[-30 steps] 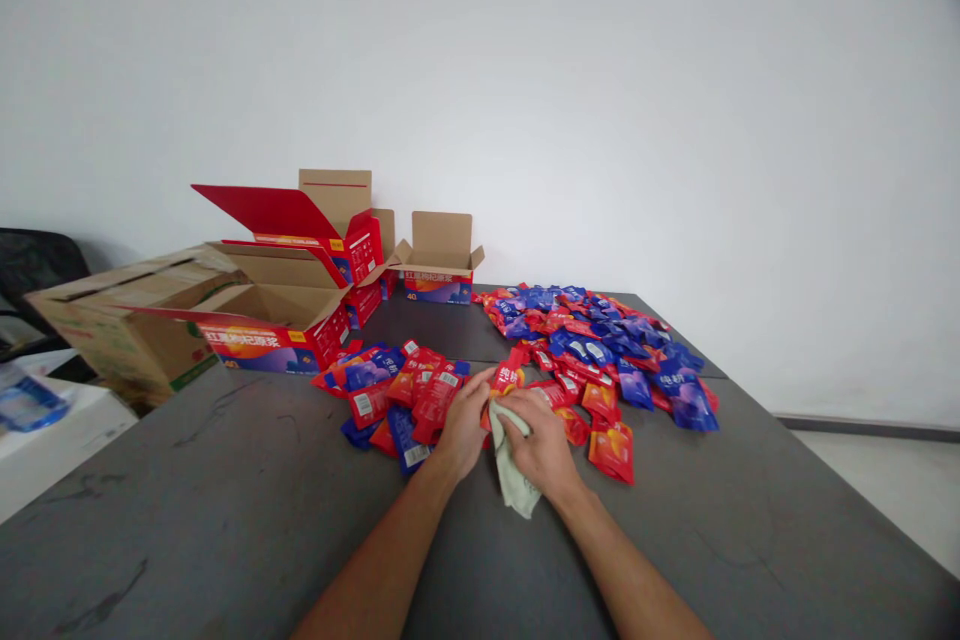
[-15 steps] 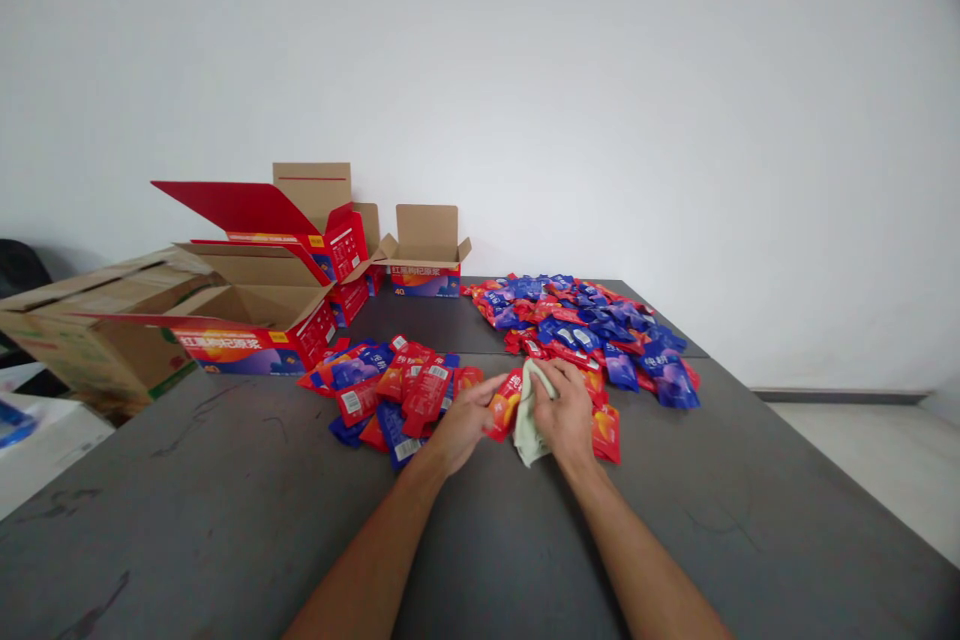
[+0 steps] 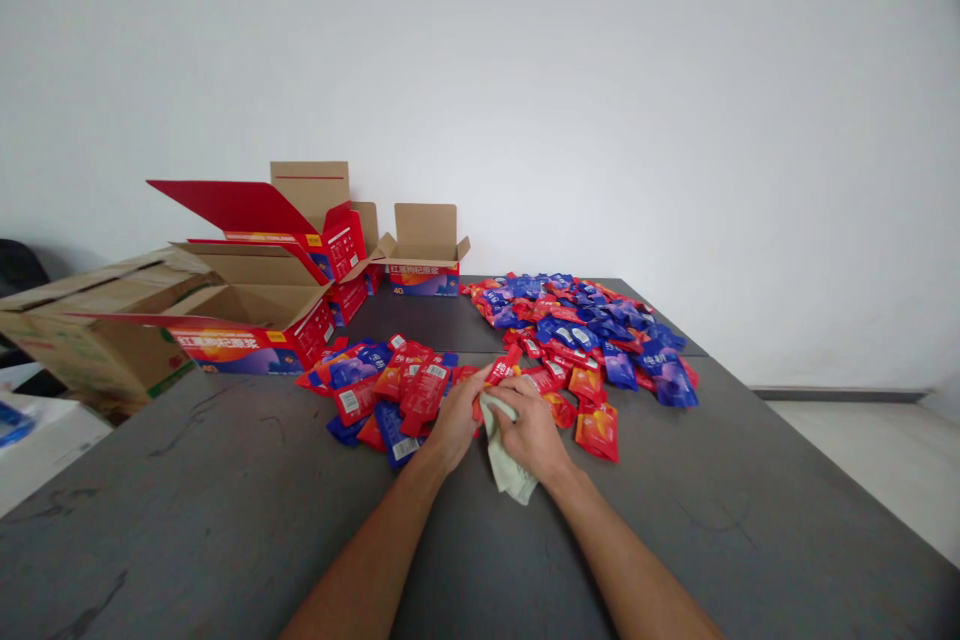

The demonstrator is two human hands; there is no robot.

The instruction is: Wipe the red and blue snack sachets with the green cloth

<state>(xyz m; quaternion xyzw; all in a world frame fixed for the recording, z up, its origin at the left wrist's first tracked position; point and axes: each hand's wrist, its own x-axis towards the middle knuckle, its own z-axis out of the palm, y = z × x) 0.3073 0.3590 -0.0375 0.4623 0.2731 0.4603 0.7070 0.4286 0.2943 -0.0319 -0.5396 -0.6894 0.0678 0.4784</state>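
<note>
Between the hands, over the middle of the dark table, is a red pouch (image 3: 504, 367). My left hand (image 3: 457, 420) is closed on its left side. A pale green cloth (image 3: 508, 465) hangs from my right hand (image 3: 529, 427), whose fingers press it against the lower part of the pouch. To the left of my left hand lies a small heap of red and blue pouches (image 3: 427, 390). Several red pouches (image 3: 598, 430) lie just right of my right hand, in front of a larger red and blue pile (image 3: 592, 320).
Open red boxes with brown flaps (image 3: 240, 350) stand at the left, one on top of another. Another open box (image 3: 424, 280) stands at the back near the wall. Large brown cartons (image 3: 112, 340) are beyond the table's left edge (image 3: 150, 410).
My right hand and the cloth have moved left, closer to my left hand. The pouch is now more upright and partly covered, and the cloth hangs lower.
</note>
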